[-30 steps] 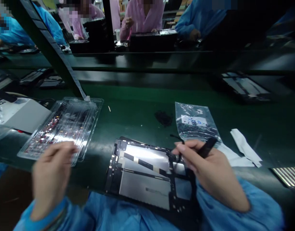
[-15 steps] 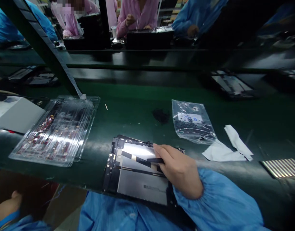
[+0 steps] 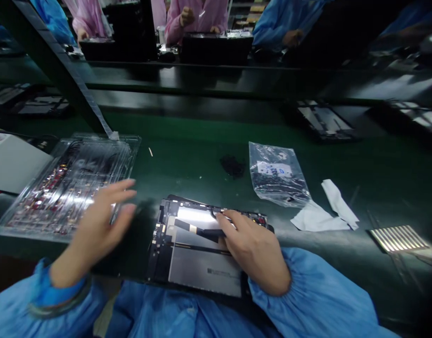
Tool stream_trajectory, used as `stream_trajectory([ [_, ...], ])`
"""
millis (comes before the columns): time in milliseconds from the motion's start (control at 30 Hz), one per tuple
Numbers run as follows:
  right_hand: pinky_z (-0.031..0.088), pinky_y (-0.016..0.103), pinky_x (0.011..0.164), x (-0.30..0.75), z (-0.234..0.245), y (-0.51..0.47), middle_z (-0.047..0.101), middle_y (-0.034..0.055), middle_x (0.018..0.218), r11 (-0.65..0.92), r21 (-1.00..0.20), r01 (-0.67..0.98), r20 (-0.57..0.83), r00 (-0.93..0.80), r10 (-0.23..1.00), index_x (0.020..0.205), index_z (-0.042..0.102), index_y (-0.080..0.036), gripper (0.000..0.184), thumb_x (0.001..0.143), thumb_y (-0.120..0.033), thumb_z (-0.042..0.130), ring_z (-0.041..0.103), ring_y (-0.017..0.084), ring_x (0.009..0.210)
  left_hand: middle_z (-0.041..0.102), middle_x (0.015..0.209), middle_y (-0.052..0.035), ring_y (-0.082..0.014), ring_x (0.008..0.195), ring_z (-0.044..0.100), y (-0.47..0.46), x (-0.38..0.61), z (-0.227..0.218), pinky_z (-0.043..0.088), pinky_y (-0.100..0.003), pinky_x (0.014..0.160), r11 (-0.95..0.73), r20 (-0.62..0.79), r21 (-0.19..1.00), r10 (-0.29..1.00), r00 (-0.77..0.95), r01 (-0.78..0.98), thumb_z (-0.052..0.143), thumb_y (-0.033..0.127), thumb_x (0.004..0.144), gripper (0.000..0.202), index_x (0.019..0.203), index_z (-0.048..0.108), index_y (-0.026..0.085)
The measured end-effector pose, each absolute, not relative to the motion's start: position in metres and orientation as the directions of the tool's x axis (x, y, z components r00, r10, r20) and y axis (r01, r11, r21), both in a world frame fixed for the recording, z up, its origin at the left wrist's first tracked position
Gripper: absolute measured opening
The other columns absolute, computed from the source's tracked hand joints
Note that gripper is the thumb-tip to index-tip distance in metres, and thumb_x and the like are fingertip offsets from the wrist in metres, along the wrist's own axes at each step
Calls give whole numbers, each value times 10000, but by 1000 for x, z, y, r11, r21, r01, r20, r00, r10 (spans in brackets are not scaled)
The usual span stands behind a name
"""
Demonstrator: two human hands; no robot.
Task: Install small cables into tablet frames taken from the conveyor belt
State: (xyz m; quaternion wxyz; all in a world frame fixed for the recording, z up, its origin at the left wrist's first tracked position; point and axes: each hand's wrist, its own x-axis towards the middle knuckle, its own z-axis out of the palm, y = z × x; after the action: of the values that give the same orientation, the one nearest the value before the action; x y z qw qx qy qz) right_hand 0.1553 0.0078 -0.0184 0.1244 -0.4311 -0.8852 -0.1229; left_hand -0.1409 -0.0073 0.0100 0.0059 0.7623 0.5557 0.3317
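An opened tablet chassis (image 3: 187, 263) with silver shielding and a black frame lies at the table's near edge in front of me. My right hand (image 3: 253, 249) rests on its upper right part, fingers closed round a thin black tool (image 3: 208, 232) whose tip lies on the panel. My left hand (image 3: 101, 220) hovers with fingers spread over the right edge of a clear plastic tray (image 3: 50, 188) of small red parts, just left of the tablet. It holds nothing.
A clear bag of small black screws (image 3: 275, 176), a loose pile of screws (image 3: 232, 165) and white paper scraps (image 3: 324, 209) lie to the right. A ribbed metal strip (image 3: 398, 238) sits far right. Other people work across the green conveyor belt (image 3: 201, 136).
My left hand has come up from below the table edge to the tray's right side. My right hand has slid left along the tablet with the tool. The view has tilted down slightly.
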Motion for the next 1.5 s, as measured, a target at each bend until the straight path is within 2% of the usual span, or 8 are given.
stream_trajectory([
  [100, 358, 287, 513, 154, -18, 9, 691, 86, 926, 590, 109, 800, 311, -591, 744, 930, 652, -153, 246, 738, -42, 544, 596, 177, 640, 589, 1267, -101, -229, 1185, 537, 14, -90, 0, 436, -415, 1005, -682, 318, 256, 729, 606, 685, 478, 207, 903, 191, 1062, 582, 187],
  [267, 340, 285, 492, 151, -17, 10, 687, 77, 906, 575, 112, 810, 291, -580, 761, 890, 658, -160, 216, 748, -45, 541, 580, 163, 602, 580, 1295, -92, -219, 1226, 511, 32, -48, -21, 396, -420, 1044, -779, 205, 259, 622, 755, 571, 422, 159, 928, 210, 1078, 569, 163],
  [433, 379, 280, 545, 155, -16, 9, 692, 84, 897, 597, 113, 795, 316, -598, 737, 914, 655, -139, 227, 805, -35, 485, 590, 167, 649, 594, 1280, -88, -232, 1244, 495, 36, -47, -29, 408, -444, 1023, -801, 184, 231, 593, 784, 552, 377, 159, 951, 258, 1155, 532, 130],
  [600, 413, 281, 603, 166, -17, 8, 685, 86, 868, 657, 26, 753, 335, -626, 704, 1005, 637, -109, 286, 878, -33, 392, 599, 175, 708, 621, 1236, -64, -198, 1211, 519, 37, -48, -22, 414, -387, 1015, -767, 182, 334, 623, 761, 548, 399, 170, 950, 269, 1192, 514, 145],
  [733, 422, 283, 616, 176, -17, 5, 678, 83, 917, 678, -26, 734, 336, -633, 698, 1068, 618, -119, 347, 922, -50, 311, 596, 173, 726, 598, 1266, -79, -206, 1219, 504, 38, -48, -22, 402, -392, 1014, -788, 175, 291, 602, 779, 543, 399, 71, 909, 339, 1226, 499, 133],
  [867, 407, 292, 585, 181, -15, 1, 673, 97, 911, 687, 33, 726, 335, -656, 677, 1065, 621, -106, 382, 942, -67, 261, 589, 179, 717, 574, 1302, -82, -229, 1216, 500, 38, -49, -28, 406, -412, 994, -817, 171, 225, 570, 804, 531, 417, 55, 889, 377, 1247, 502, 136],
  [1100, 393, 294, 601, 184, -20, 0, 681, 101, 913, 675, 119, 728, 380, -661, 647, 1070, 628, -105, 321, 942, -69, 336, 581, 173, 731, 582, 1300, -60, -240, 1204, 501, 37, -48, -29, 421, -418, 959, -834, 179, 157, 551, 815, 529, 395, 72, 908, 356, 1231, 531, 133],
  [1500, 396, 293, 627, 184, -23, 1, 687, 95, 941, 660, 105, 744, 387, -642, 662, 1067, 645, -106, 307, 939, -76, 368, 566, 176, 769, 581, 1300, -58, -245, 1199, 500, 36, -47, -29, 428, -410, 958, -837, 177, 119, 548, 818, 534, 408, 49, 878, 388, 1232, 545, 134],
])
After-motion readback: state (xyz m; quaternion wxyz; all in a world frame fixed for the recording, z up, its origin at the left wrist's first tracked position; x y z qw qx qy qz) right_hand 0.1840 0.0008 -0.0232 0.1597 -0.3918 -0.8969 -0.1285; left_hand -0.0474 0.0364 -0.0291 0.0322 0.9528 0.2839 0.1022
